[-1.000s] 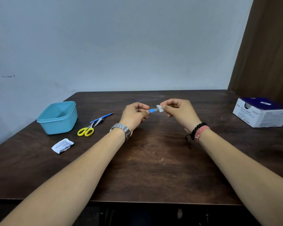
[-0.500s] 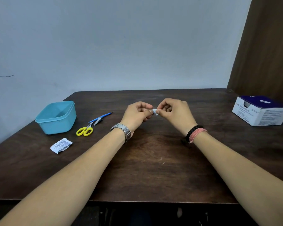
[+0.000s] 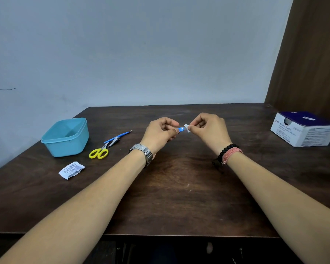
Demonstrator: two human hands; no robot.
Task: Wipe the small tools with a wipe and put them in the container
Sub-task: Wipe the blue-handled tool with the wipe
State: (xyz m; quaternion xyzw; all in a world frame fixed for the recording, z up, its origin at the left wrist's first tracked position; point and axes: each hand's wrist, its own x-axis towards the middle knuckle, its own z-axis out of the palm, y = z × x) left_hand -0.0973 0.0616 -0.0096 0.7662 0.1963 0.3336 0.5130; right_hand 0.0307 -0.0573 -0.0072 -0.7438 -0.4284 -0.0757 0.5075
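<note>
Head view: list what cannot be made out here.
- Blue tool, head view: only a short blue stretch shows; the left hand covers one end, the wipe pinched by the right hand covers the other, so its type is unclear.
- Container: the near wall hides part of its floor.
- Torn packet and swab box: the small print is too small to read.

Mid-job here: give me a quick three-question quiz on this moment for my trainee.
1. True or false: the teal container already holds a tool.
2. Which hand pinches the white wipe? A left, B right.
3. Fill in: the left hand holds a small ____ tool.

Key: 1 false, no tool shows inside; 2 B, the right hand; 3 blue.
</note>
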